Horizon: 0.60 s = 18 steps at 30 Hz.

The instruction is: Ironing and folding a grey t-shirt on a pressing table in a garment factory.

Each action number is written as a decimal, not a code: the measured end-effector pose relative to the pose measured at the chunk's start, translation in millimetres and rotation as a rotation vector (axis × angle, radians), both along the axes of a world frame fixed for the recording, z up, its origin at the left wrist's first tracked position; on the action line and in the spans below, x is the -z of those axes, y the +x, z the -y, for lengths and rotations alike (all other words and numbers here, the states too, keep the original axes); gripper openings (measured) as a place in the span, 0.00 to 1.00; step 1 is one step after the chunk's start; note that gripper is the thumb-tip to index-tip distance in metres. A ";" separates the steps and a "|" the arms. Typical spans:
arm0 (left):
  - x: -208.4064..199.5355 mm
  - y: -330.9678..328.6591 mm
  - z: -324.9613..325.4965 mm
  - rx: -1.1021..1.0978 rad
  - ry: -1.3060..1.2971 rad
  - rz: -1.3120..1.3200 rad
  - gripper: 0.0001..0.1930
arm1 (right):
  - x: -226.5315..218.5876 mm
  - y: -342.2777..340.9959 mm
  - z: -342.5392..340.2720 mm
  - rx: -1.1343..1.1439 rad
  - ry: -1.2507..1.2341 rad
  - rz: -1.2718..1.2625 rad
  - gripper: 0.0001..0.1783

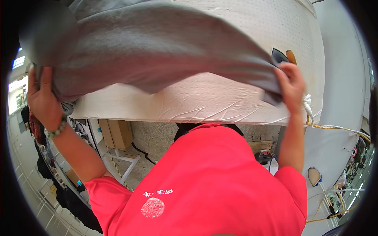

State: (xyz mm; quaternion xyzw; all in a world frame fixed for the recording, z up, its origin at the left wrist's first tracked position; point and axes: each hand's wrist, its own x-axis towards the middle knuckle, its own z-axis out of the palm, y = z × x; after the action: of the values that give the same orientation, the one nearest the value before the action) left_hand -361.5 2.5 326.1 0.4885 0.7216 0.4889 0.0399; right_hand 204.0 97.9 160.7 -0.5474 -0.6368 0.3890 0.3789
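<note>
Stretched between both hands is a wide piece of grey cloth [165, 43], lifted over the padded white table [189, 102]; its lower edge sags and is blurred by motion. At its left end, my left hand [45, 98] is closed on the cloth, with a beaded bracelet at the wrist. My right hand [292, 84] pinches the opposite end, where a small corner hangs below the fingers. Just beyond that hand lies an iron [279, 56] with a brown handle [291, 57], partly covered by cloth and fingers. A blurred round patch hides the cloth's upper left.
A bundled white cord [307, 103] and hoses [334, 127] run off the table's right corner. A cardboard box [118, 133] stands under the table. Hanging clothes [75, 204] line the left side. On the grey surface at right sits a small tan-faced pad [314, 176].
</note>
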 end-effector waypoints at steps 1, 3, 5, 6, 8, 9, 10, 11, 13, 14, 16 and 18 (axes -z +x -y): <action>-0.6 2.8 3.2 0.054 -0.089 0.191 0.11 | -36.4 30.8 9.6 0.004 -0.143 -0.015 0.11; 33.3 28.0 -2.7 0.220 -0.427 0.214 0.10 | -60.1 85.3 22.8 0.041 -0.283 -0.010 0.12; 80.2 49.0 -5.2 0.297 -0.910 -0.095 0.12 | -60.1 131.3 27.2 -0.068 -0.524 0.278 0.14; 119.2 62.3 8.8 0.331 -0.931 0.041 0.15 | -62.4 138.2 31.9 -0.129 -0.650 0.417 0.14; 182.4 88.0 32.4 0.343 -1.174 0.102 0.13 | -37.4 120.5 40.1 -0.189 -0.521 0.946 0.17; 210.0 97.8 51.1 0.347 -1.184 0.146 0.13 | -9.3 120.7 54.7 -0.229 -0.342 1.065 0.18; 230.7 105.3 64.6 0.348 -1.190 0.180 0.13 | 20.7 118.9 65.1 -0.265 -0.155 1.168 0.19; 241.0 109.7 79.1 0.349 -1.193 0.178 0.13 | 32.6 98.8 67.0 -0.325 -0.092 0.998 0.19; 251.2 112.4 115.3 0.312 -0.936 0.022 0.12 | 55.3 48.9 71.6 -0.387 -0.009 0.715 0.20; 251.3 115.2 126.1 0.287 -0.807 -0.053 0.12 | 64.3 30.5 72.3 -0.393 0.015 0.601 0.20; 252.6 116.7 136.7 0.291 -0.790 -0.128 0.12 | 75.5 -3.0 65.4 -0.393 -0.003 0.614 0.17; 249.5 111.4 146.4 0.309 -0.748 -0.285 0.11 | 86.6 -16.5 60.4 -0.407 -0.014 0.615 0.15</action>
State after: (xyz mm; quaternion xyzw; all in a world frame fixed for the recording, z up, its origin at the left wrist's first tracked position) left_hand -250.1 -143.9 76.6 0.6055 0.7657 0.1096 0.1870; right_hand 187.5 37.5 74.1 -0.5031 -0.8142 0.2781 0.0811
